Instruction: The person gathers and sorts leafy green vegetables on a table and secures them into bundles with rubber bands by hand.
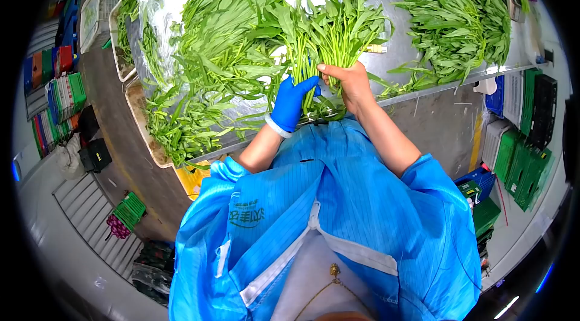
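My left hand [289, 102], in a blue glove, closes round the stems of a bunch of water spinach [297, 34]. Bare fingers of my right hand [351, 84] grip a second bunch of water spinach [344, 34] just beside it. Both bunches stand upright, leaves pointing away from me and stem ends toward my body, their leaves touching. Under them lies a metal table [396, 19], its front edge close to my waist. A large loose heap of water spinach [223, 12] spreads to the left of my hands.
Another thick pile of greens [456, 12] covers the table's right side. A small yellow-and-white item [376, 49] lies right of the bunches. A pale crate [145, 121] edges the table at left, above a yellow container [192, 181]. Green crates [525, 170] stack at right.
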The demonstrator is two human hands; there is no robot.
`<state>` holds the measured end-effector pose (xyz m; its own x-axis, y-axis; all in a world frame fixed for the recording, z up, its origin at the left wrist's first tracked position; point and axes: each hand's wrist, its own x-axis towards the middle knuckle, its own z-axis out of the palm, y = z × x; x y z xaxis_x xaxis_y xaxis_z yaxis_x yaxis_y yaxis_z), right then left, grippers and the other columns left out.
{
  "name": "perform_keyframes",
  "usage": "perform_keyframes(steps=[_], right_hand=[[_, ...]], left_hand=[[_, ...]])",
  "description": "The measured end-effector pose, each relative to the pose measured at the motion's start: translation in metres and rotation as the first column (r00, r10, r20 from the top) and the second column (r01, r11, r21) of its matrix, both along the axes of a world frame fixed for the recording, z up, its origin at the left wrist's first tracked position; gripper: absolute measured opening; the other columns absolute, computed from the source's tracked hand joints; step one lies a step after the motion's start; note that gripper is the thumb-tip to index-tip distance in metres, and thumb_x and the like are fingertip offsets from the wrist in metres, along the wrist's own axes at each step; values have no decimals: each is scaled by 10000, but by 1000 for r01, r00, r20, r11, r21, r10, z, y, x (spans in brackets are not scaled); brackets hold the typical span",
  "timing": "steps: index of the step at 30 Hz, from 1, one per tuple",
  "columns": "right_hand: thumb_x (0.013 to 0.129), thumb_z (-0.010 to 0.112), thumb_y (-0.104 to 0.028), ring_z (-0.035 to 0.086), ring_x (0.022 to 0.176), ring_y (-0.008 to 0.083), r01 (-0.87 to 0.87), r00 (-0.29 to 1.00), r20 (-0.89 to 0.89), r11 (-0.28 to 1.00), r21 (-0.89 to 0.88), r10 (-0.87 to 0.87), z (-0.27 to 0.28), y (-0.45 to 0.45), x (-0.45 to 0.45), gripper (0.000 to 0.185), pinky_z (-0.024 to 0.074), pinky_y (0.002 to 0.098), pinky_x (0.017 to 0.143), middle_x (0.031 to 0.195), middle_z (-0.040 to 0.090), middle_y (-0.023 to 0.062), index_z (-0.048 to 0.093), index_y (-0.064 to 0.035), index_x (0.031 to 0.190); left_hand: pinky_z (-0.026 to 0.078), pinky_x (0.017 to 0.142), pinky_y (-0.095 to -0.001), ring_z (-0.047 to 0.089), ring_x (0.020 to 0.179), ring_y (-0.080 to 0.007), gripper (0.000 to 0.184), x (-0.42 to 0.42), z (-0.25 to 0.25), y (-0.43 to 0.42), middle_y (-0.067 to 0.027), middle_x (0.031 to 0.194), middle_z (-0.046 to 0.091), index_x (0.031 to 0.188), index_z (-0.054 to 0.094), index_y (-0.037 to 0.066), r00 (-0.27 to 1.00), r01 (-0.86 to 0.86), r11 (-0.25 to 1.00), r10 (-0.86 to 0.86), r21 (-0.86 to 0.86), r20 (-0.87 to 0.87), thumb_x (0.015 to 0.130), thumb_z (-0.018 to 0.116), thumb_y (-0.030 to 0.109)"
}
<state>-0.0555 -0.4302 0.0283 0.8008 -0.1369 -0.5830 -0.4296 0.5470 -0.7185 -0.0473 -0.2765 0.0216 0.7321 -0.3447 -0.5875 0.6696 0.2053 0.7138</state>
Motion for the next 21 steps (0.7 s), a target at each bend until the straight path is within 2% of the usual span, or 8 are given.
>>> perform_keyframes(steps=[5, 9, 10, 13, 15, 17, 19, 21], right_hand=[[722, 725, 26, 587, 652, 148, 82, 997, 1, 997, 3, -82, -1, 0, -6, 215, 466, 279, 570, 789, 637, 70, 607, -6, 899], [726, 717, 34, 589, 649, 154, 115, 992, 55, 993, 21, -116, -3, 4, -10, 226, 473, 281, 580, 799, 637, 74, 598, 1, 916], [727, 715, 36, 589, 647, 155, 114, 991, 66, 993, 26, -116, -2, 5, -11, 230, 474, 281, 583, 801, 636, 74, 595, 3, 920], [727, 718, 38, 586, 637, 158, 70, 986, 147, 994, 82, -81, 0, 1, -16, 241, 476, 279, 581, 798, 629, 75, 584, 6, 925], [723, 725, 35, 582, 634, 158, 64, 986, 148, 991, 120, -82, 10, -1, -21, 250, 474, 278, 573, 793, 625, 74, 580, 5, 925], [720, 731, 32, 579, 630, 158, 37, 985, 160, 988, 151, -61, 20, -7, -24, 261, 473, 279, 565, 788, 621, 75, 577, 5, 929], [716, 737, 31, 577, 626, 160, -2, 982, 187, 985, 171, -30, 30, -22, -25, 275, 472, 280, 559, 783, 619, 77, 573, 5, 936], [714, 752, 8, 576, 614, 139, -82, 986, 140, 992, -98, 95, 27, -38, -20, 246, 471, 269, 561, 765, 634, 58, 607, -4, 913]], left_hand=[[426, 586, -239, 556, 676, -111, 174, 4, -2, -5, -28, 758, 596, 991, 605, 44, 988, -153, 985, 151, -85, -23, 874, 613, 172], [425, 589, -236, 554, 677, -112, 174, 5, -11, 0, -23, 767, 594, 1009, 632, 41, 991, 49, 998, -55, 47, 122, 883, 614, 159], [450, 612, -241, 576, 704, -122, 180, 8, -11, -3, -23, 805, 609, 1018, 640, 37, 993, -75, 994, 67, -80, -99, 887, 624, 159], [483, 647, -258, 598, 738, -141, 188, 16, -11, -7, -33, 844, 623, 1028, 624, 34, 968, -232, 973, 230, -17, -97, 887, 631, 157], [516, 704, -294, 615, 803, -163, 271, 29, -31, 6, -62, 905, 634, 1138, 564, 53, 936, -333, 937, 315, -108, -157, 895, 630, 154], [519, 702, -295, 612, 816, -156, 312, 45, -53, 31, -64, 962, 629, 1196, 547, 83, 938, -346, 905, 336, -247, -84, 903, 623, 157], [521, 711, -294, 600, 839, -141, 362, 60, -34, 41, -53, 1011, 617, 1258, 521, 106, 910, -415, 897, 412, -155, -54, 911, 611, 153], [521, 735, -286, 606, 871, -147, 431, 66, -20, 50, -67, 1061, 619, 1317, 472, 82, 899, -434, 880, 438, -192, -27, 909, 606, 112]])
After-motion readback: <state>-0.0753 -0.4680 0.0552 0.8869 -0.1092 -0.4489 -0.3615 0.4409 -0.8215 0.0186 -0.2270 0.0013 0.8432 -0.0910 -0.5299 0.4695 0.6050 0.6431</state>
